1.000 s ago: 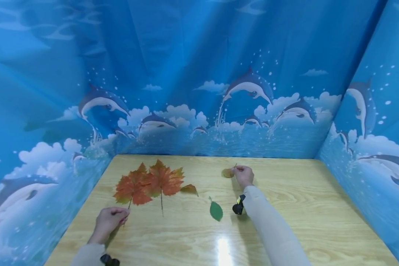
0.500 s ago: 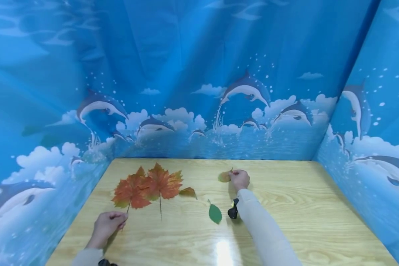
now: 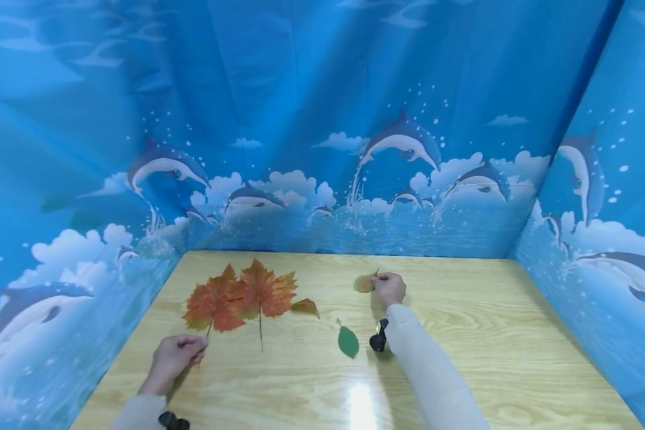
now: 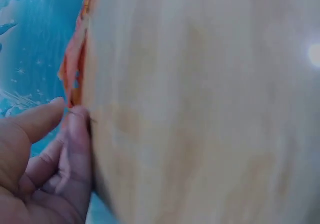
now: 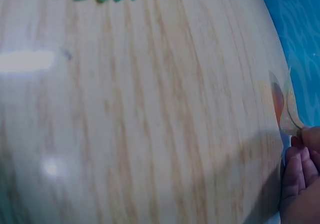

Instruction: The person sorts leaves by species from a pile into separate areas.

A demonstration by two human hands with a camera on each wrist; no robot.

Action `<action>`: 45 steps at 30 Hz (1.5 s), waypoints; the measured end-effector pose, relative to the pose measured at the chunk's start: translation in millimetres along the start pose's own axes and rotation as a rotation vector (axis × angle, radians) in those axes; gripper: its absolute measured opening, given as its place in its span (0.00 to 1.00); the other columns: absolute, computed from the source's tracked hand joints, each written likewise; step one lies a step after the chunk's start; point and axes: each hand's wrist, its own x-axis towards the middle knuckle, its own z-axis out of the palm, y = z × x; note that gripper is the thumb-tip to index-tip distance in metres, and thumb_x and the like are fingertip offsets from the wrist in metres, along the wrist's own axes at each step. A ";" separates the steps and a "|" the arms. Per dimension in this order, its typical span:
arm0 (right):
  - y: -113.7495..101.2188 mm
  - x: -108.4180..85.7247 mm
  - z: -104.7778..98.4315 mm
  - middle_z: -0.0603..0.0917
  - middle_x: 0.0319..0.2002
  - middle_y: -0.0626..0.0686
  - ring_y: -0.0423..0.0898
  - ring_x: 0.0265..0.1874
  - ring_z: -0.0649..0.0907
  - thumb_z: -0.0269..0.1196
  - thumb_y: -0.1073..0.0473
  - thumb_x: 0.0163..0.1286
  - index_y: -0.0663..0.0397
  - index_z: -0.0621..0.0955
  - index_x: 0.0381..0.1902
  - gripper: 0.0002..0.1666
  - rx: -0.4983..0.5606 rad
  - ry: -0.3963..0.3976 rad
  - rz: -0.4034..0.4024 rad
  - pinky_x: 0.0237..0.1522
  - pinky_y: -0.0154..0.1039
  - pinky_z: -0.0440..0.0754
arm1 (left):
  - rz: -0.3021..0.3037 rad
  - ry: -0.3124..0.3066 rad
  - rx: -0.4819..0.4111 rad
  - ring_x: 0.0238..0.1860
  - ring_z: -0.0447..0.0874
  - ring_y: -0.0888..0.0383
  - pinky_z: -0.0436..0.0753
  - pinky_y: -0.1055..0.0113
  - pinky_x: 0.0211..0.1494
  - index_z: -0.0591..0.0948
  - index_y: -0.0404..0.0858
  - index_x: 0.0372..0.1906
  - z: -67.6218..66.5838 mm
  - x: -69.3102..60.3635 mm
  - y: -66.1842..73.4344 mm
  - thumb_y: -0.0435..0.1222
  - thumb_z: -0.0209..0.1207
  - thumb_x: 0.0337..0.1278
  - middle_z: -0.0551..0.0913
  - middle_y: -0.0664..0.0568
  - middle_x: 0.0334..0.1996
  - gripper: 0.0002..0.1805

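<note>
My left hand (image 3: 175, 359) pinches the stem of a red-orange maple leaf (image 3: 214, 306) at the table's left side. In the left wrist view, that maple leaf (image 4: 75, 59) appears edge-on above the thumb and forefinger. Overlapping it on the right is a second maple leaf (image 3: 269, 292), its stem pointing toward me. Toward the back of the table, my right hand (image 3: 390, 289) pinches a small yellow-brown leaf (image 3: 363, 283) near its stem. The right wrist view shows this small leaf (image 5: 289, 112) partly, at the fingertips of my right hand (image 5: 302, 174).
A small brown-green leaf (image 3: 304, 306) lies just right of the maple leaves. Nearer the middle is a green oval leaf (image 3: 348, 341) with a toothed edge. A blue dolphin-printed curtain (image 3: 312, 119) encloses the wooden table (image 3: 489, 334) at the back and both sides.
My right hand has shifted slightly left with the small yellow-brown leaf. The left hand keeps its pinch on the maple leaf's stem, and the other leaves lie as before.
</note>
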 end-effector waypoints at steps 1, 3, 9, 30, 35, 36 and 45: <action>0.9 0.3 0.2 0.85 0.42 0.61 0.58 0.44 0.81 0.65 0.60 0.64 0.62 0.85 0.41 0.11 -0.003 0.003 -0.004 0.47 0.51 0.78 | 0.017 0.010 0.039 0.25 0.81 0.61 0.79 0.69 0.28 0.83 0.25 0.40 -1.2 -0.8 0.8 0.38 0.62 0.59 0.84 0.52 0.23 0.17; 2.4 0.4 0.3 0.85 0.42 0.61 0.58 0.45 0.81 0.65 0.60 0.63 0.62 0.85 0.41 0.11 -0.006 0.001 -0.008 0.48 0.51 0.78 | 0.073 0.057 0.133 0.25 0.80 0.61 0.78 0.67 0.30 0.83 0.26 0.41 -4.8 -4.5 5.6 0.40 0.63 0.58 0.84 0.51 0.24 0.18; 3.9 -0.2 -2.7 0.85 0.41 0.62 0.59 0.44 0.81 0.65 0.60 0.63 0.63 0.85 0.40 0.11 0.000 0.005 -0.009 0.47 0.51 0.78 | 0.243 0.180 0.266 0.32 0.83 0.53 0.80 0.62 0.34 0.83 0.29 0.45 -5.5 -23.0 44.7 0.43 0.63 0.59 0.86 0.43 0.34 0.19; 0.8 -7.5 0.3 0.85 0.42 0.61 0.56 0.42 0.82 0.64 0.60 0.66 0.61 0.85 0.43 0.11 0.044 -0.014 -0.005 0.42 0.49 0.80 | 0.139 -0.141 -0.341 0.34 0.87 0.49 0.85 0.63 0.39 0.82 0.24 0.45 151.1 -16.5 108.7 0.29 0.64 0.56 0.85 0.35 0.36 0.14; -3.3 -4.6 -4.0 0.85 0.40 0.61 0.55 0.39 0.82 0.63 0.60 0.67 0.61 0.85 0.44 0.12 0.061 -0.011 -0.025 0.39 0.48 0.80 | 0.155 -0.145 -0.330 0.34 0.87 0.52 0.85 0.65 0.38 0.81 0.25 0.46 178.0 -9.5 110.5 0.30 0.66 0.54 0.86 0.41 0.34 0.16; -4.0 -4.2 -4.4 0.85 0.40 0.61 0.55 0.39 0.83 0.63 0.60 0.67 0.62 0.85 0.44 0.12 0.060 -0.009 -0.030 0.39 0.47 0.80 | 0.154 -0.141 -0.332 0.34 0.87 0.52 0.85 0.65 0.38 0.81 0.25 0.47 181.6 -9.0 111.1 0.30 0.66 0.54 0.86 0.41 0.34 0.17; 1.9 -9.1 -0.3 0.85 0.37 0.59 0.53 0.36 0.83 0.64 0.58 0.66 0.60 0.85 0.42 0.11 0.053 -0.021 -0.015 0.36 0.45 0.80 | 0.098 -0.021 -0.206 0.28 0.84 0.61 0.82 0.68 0.32 0.85 0.33 0.42 203.4 -6.7 107.4 0.37 0.69 0.51 0.86 0.50 0.30 0.14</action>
